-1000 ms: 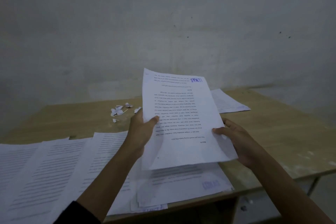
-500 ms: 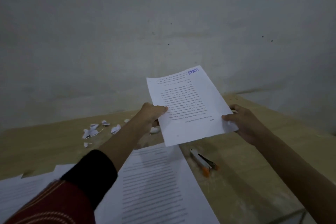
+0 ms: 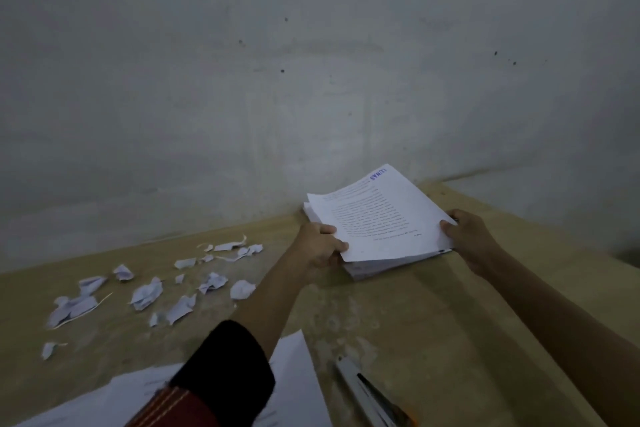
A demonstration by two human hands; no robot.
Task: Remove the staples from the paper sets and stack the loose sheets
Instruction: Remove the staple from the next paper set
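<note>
While both thumbs pinch its near corners, the left hand point(image 3: 317, 246) and right hand point(image 3: 469, 236) hold a printed sheet point(image 3: 377, 215) atop the paper stack point(image 3: 381, 263) right of centre.

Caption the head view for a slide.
Left hand and right hand hold a stamped sheet atop the paper stack; torn scraps lie on the table to its left.

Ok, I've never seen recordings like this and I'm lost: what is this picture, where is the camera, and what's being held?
No machine: a camera worn on a person's head looks down at their bare hands. The left hand and right hand pinch a printed sheet by its side edges, over a stack of sheets. On the wooden table lie torn paper scraps at left, printed pages nearest the person, and an orange-tipped tool.
</note>
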